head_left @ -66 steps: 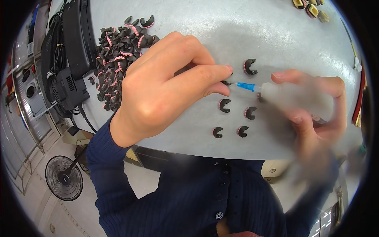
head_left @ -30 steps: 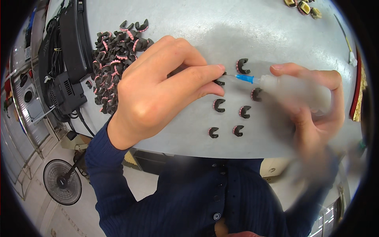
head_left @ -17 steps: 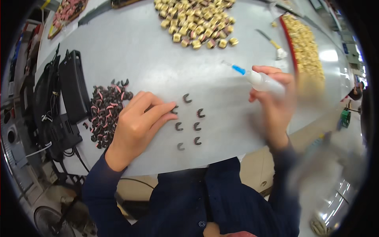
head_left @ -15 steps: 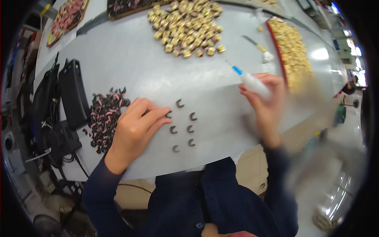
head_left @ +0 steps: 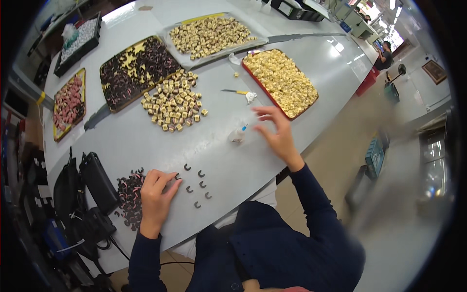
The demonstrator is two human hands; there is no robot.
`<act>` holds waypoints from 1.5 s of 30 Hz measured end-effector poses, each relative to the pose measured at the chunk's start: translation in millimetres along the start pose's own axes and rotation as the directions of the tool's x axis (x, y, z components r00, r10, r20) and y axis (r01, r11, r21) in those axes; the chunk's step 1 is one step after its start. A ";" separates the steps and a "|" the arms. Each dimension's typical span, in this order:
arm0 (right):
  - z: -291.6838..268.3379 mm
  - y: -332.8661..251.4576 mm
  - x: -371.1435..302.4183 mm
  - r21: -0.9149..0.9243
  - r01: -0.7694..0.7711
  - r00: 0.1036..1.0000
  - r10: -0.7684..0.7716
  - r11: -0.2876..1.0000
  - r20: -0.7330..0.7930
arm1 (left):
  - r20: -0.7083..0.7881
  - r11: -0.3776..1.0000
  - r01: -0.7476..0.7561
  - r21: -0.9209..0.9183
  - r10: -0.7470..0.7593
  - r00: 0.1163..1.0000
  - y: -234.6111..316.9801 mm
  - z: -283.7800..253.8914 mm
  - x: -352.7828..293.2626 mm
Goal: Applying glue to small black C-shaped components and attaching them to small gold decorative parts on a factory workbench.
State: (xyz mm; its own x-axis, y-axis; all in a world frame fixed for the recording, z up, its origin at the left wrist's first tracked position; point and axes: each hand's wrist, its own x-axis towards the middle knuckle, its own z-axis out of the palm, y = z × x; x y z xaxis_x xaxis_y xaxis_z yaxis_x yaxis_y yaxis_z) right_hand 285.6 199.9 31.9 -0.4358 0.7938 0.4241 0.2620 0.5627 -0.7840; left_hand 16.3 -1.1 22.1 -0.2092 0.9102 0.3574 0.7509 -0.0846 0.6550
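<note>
Thumb and forefinger of my left hand (head_left: pixel 158 192) pinch a small dark C-shaped piece (head_left: pixel 178 176) at the table surface. Several matching C-shaped pieces (head_left: pixel 203 184) lie spaced out just right of those fingertips. Left of the hand, partly behind it, is a heap of loose black and pink curved pieces (head_left: pixel 130 197). My right hand (head_left: pixel 278 136) is raised with fingers apart and nothing in it. A small white squeeze bottle with a blue tip (head_left: pixel 237 136) stands upright on the table, just left of that hand and apart from it.
Gold cube-like pieces (head_left: pixel 175 102) are heaped mid-table. Beyond lie a red tray of gold pieces (head_left: pixel 287 112), a dark-piece tray (head_left: pixel 109 104), and a yellow-handled knife (head_left: pixel 238 91). A black case (head_left: pixel 97 173) and cables sit at left. Another person (head_left: pixel 385 56) is far right.
My right hand has let go of the squeeze bottle, which now stands on the table. My left hand still pinches a dark piece. The view has shifted, showing more trays at the back.
</note>
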 end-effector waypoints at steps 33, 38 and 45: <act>-71.2 94.3 105.6 -0.831 -0.131 0.988 0.135 0.540 -0.068 | -0.081 0.998 -0.004 -0.058 0.000 0.997 -4.3 -14.6 4.9; -78.9 99.0 105.1 -0.818 -0.095 0.994 0.101 0.567 -0.045 | -0.069 0.998 -0.009 -0.069 0.005 0.998 -3.7 -14.7 6.9; -94.4 119.6 108.6 -0.874 0.169 0.985 -0.105 0.455 0.136 | -0.050 0.997 -0.064 -0.050 0.062 0.997 -1.1 -10.5 10.8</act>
State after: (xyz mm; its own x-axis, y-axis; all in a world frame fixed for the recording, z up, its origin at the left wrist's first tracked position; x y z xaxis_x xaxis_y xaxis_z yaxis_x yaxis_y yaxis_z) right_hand 350.8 375.2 27.0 -0.5741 0.6915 0.4384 0.7981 0.5922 0.1109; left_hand 6.6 4.5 32.2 -0.1932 0.8819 0.4301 0.7307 -0.1632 0.6629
